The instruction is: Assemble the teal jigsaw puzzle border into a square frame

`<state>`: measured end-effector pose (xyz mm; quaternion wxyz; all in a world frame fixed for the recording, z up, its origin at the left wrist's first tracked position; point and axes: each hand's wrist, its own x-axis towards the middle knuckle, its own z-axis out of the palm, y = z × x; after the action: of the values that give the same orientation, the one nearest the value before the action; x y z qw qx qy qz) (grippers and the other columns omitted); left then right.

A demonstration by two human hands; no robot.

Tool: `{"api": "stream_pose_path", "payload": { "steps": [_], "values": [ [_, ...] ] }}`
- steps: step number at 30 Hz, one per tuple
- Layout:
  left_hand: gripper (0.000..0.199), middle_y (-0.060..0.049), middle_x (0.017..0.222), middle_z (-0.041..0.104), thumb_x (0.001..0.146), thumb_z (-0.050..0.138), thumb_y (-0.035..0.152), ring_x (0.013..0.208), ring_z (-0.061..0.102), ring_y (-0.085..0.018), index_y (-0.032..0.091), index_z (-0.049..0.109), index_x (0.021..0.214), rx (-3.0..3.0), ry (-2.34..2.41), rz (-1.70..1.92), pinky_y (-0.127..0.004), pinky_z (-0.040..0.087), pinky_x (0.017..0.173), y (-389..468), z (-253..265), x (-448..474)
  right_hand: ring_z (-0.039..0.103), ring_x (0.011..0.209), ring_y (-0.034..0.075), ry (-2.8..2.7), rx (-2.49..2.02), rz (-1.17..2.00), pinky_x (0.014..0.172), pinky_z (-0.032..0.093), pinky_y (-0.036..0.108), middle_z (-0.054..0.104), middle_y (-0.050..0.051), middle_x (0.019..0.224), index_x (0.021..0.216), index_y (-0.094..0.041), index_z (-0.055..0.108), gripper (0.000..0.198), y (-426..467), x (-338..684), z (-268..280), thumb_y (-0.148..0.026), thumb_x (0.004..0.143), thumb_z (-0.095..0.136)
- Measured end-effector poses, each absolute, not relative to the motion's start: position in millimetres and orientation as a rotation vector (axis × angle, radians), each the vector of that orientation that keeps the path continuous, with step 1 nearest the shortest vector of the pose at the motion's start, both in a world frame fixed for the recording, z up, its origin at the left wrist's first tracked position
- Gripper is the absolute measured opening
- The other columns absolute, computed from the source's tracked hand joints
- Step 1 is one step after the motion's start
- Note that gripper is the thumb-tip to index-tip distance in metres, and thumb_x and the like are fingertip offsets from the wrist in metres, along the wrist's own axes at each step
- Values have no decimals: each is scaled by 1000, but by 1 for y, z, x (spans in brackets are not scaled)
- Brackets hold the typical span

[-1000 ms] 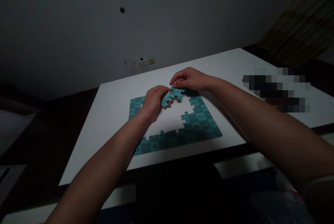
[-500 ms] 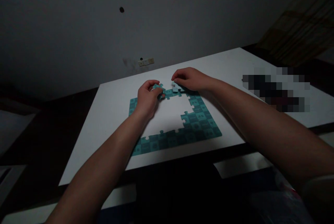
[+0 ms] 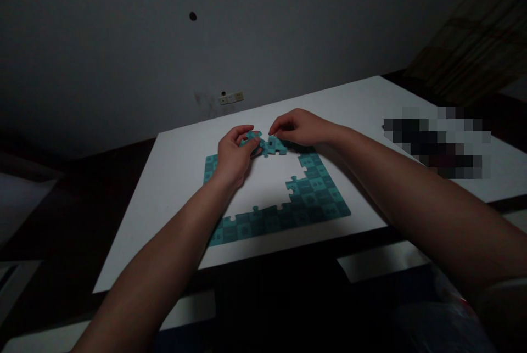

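A teal, checkered jigsaw puzzle [image 3: 315, 194] lies on the white table, its middle an open gap with knobbed inner edges. At its far side my left hand [image 3: 231, 154] is closed on small teal jigsaw pieces [image 3: 254, 136], pinched between thumb and fingers; how many is unclear. My right hand [image 3: 303, 125], fingertips pinched, grips another teal jigsaw piece [image 3: 278, 145] just right of the left hand's pieces. The two sets come close together or touch; I cannot tell which. My left hand and forearm cover part of the puzzle's left side.
The white table [image 3: 164, 188] runs back to a grey wall with a socket strip [image 3: 231, 98]. A blurred-out dark object [image 3: 436, 144] lies on the table at the right. The table's front edge passes below my forearms.
My right hand has shifted slightly left and down, and its piece now shows a teal face instead of a pale one. White tabletop now shows below it where the puzzle's far border was.
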<state>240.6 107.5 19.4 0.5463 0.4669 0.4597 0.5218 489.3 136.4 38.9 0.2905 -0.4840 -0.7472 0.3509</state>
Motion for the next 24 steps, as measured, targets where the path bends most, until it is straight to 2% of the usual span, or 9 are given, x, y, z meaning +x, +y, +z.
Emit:
{"api": "stream_pose_path", "payload": {
  "steps": [6, 11, 14, 18, 21, 24],
  "values": [
    [41, -9, 122, 91, 85, 105, 17, 105, 87, -25, 23, 83, 119, 1116, 1103, 1247, -37, 78, 90, 108, 20, 241, 78, 72, 25, -1978, -1260, 1117, 69, 58, 36, 88, 2, 84, 117, -25, 100, 40, 133, 489, 38, -19, 78, 95],
    [43, -8, 119, 90, 82, 106, 19, 101, 87, -25, 23, 83, 118, 1131, 1097, 1240, -37, 77, 88, 109, 18, 240, 75, 71, 23, -1969, -1226, 1058, 70, 56, 34, 83, -1, 79, 115, -23, 99, 41, 133, 485, 37, -20, 75, 97],
    [43, -6, 114, 89, 78, 104, 19, 98, 85, -24, 23, 84, 115, 1128, 1096, 1248, -34, 75, 84, 108, 17, 241, 77, 77, 25, -1947, -1233, 1023, 73, 59, 36, 82, 0, 81, 113, -25, 99, 36, 136, 487, 37, -23, 77, 99],
    [42, -5, 112, 88, 74, 101, 24, 96, 82, -24, 25, 84, 112, 1129, 1103, 1288, -33, 71, 80, 109, 18, 240, 84, 94, 31, -1895, -1256, 948, 87, 69, 43, 92, 7, 98, 106, -28, 98, 23, 141, 493, 36, -26, 84, 103],
    [36, -5, 115, 86, 80, 100, 33, 98, 80, -24, 29, 80, 109, 1125, 1123, 1461, -36, 68, 80, 119, 25, 228, 86, 102, 34, -1860, -1258, 904, 95, 73, 47, 95, 10, 107, 113, -28, 99, 27, 145, 497, 32, -32, 89, 108],
    [28, -5, 109, 82, 91, 97, 40, 100, 78, -27, 32, 74, 105, 1059, 1197, 1640, -38, 64, 79, 139, 33, 206, 87, 102, 34, -1816, -1258, 901, 95, 76, 49, 94, 10, 104, 122, -28, 97, 39, 147, 499, 27, -38, 88, 113]
  ]
}}
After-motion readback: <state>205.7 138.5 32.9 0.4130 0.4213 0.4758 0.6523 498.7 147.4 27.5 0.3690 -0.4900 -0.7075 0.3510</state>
